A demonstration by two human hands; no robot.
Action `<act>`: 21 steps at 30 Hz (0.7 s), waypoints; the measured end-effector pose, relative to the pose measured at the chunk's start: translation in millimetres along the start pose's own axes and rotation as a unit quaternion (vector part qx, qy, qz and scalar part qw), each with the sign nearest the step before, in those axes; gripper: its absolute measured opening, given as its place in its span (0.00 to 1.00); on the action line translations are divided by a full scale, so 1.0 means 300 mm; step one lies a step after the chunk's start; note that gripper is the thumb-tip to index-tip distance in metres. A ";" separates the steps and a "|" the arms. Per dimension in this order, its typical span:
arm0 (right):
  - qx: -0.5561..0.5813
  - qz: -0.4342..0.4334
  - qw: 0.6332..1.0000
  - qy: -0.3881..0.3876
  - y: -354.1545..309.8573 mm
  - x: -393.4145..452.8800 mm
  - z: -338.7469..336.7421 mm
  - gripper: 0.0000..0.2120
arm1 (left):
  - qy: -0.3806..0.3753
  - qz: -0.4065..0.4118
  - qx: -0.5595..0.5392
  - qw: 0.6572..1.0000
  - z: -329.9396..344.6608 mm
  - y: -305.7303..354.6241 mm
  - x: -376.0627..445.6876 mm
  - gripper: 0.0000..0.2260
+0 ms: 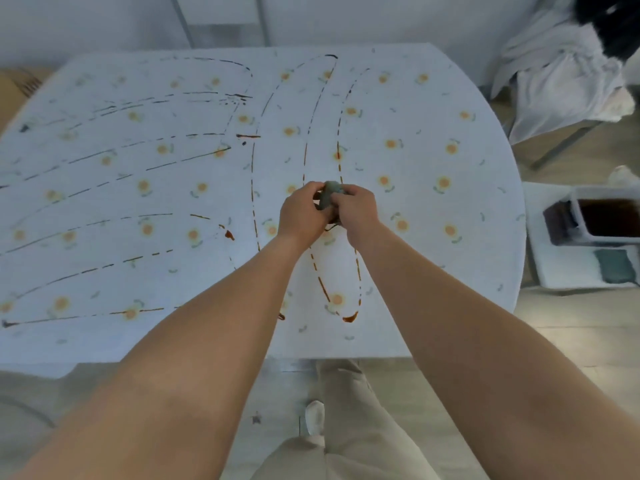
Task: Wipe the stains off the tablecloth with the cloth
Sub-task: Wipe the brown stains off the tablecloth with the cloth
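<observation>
One tub (604, 216) beside the tablecloth (415, 109) holds dark liquid.

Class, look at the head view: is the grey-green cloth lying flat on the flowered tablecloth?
No: the small grey-green cloth is bunched up between the left hand and right hand, held over the flowered tablecloth.

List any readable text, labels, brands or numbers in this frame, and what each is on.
None readable. The tablecloth carries only a flower print and brown dashed stains, no lettering. The cloth gripped by the left hand and right hand shows no label. The containers at right show no markings.
</observation>
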State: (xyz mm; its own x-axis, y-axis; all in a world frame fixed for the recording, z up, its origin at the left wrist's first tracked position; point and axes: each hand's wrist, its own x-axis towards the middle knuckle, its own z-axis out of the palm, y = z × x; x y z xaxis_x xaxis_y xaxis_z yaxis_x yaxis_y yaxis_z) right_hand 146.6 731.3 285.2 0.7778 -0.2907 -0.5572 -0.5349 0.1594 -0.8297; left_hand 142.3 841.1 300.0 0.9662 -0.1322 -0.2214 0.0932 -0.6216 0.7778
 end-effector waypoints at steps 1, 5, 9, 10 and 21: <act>0.004 0.007 1.000 0.001 -0.035 0.060 0.016 0.11 | 0.000 -0.008 0.022 1.000 -0.019 0.001 0.056 0.22; 0.008 0.009 1.000 0.017 -0.162 0.252 0.060 0.15 | 0.019 -0.018 0.081 0.996 -0.079 -0.004 0.271 0.28; -0.018 0.006 1.000 0.025 -0.307 0.438 0.115 0.14 | 0.002 -0.057 0.123 0.991 -0.133 0.009 0.513 0.32; -0.024 0.005 0.999 0.027 -0.341 0.485 0.126 0.14 | -0.007 -0.061 0.135 0.989 -0.136 0.008 0.572 0.33; -0.118 -0.040 0.988 0.095 -0.578 0.989 0.191 0.18 | -0.093 -0.057 0.254 0.961 -0.151 -0.034 1.122 0.52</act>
State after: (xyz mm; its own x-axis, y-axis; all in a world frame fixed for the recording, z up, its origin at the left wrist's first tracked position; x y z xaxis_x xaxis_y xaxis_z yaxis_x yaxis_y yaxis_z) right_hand 488.9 671.4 261.8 0.7563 -0.4688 -0.4564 -0.5545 -0.0888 -0.8275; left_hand 477.6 837.9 244.2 0.8929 -0.1464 -0.4259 0.0217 -0.9306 0.3654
